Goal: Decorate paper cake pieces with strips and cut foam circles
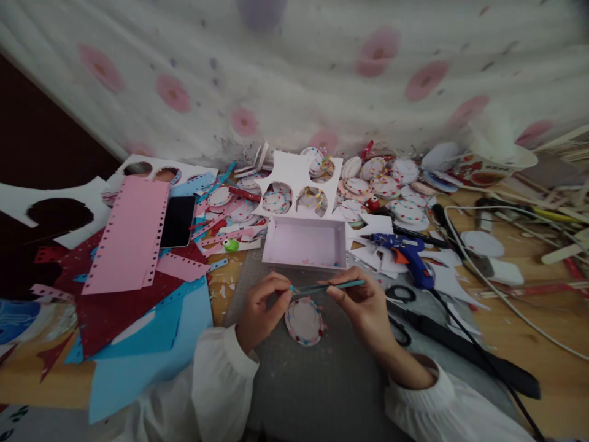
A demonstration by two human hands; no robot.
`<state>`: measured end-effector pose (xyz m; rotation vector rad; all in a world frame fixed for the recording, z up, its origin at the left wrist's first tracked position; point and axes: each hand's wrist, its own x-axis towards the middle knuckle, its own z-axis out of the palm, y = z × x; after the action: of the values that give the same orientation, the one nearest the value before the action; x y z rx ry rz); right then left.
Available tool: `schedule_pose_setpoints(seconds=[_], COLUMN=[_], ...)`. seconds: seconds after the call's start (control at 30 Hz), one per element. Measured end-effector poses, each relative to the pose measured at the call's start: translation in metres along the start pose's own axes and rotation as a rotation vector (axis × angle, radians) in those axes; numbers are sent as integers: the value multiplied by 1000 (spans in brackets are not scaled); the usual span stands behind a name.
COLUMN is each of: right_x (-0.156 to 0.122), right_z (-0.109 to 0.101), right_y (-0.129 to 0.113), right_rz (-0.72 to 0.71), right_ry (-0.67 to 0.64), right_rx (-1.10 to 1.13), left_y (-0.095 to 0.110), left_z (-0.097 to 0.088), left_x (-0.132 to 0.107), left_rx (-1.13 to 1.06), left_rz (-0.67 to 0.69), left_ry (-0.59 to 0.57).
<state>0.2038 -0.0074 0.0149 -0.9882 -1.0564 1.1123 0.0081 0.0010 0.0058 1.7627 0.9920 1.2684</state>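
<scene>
My right hand [363, 310] is closed around teal tweezers [346, 285], which point left toward my left hand. With thumb and forefinger pinched together, my left hand [264, 307] meets the tweezer tips. A tiny blue bit [292, 289] shows at its fingertips; its kind is too small to make out. Just below the tweezers, a round white paper disc [304, 322] lies on the grey cutting mat [313, 393], with small red, blue and pink dots around its rim. Beyond my hands stands a shallow pale box [304, 265] with a few small specks inside.
A blue glue gun [416, 264], black-handled scissors [400, 294] and a black stick-like tool [469, 350] lie to the right. Pink paper [126, 239], a phone [178, 222] and blue sheets [147, 368] are at left. Decorated discs [384, 184] pile up behind, before a floral curtain [294, 67].
</scene>
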Motion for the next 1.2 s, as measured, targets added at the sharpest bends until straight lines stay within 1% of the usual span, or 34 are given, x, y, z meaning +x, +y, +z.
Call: schedule_pose_setpoints(seconds=[0.5, 0.6, 0.73, 0.87, 1.2], right_x=[-1, -1, -1, -1, 0], right_z=[1, -1, -5, -6, -2], right_y=[-2, 0, 3, 2, -6], right_rz=[41, 23, 1, -12, -19], right_ry=[-10, 5, 46, 45, 44], right_rx=[64, 48, 26, 16, -119], left_y=[-3, -4, -4, -3, -4], left_z=[-1, -1, -1, -1, 0], left_x=[0, 0, 1, 1, 1], left_rx=[16, 16, 2, -8, 14], left_rz=[19, 29, 9, -6, 2], left_ry=[-26, -23, 0, 17, -28])
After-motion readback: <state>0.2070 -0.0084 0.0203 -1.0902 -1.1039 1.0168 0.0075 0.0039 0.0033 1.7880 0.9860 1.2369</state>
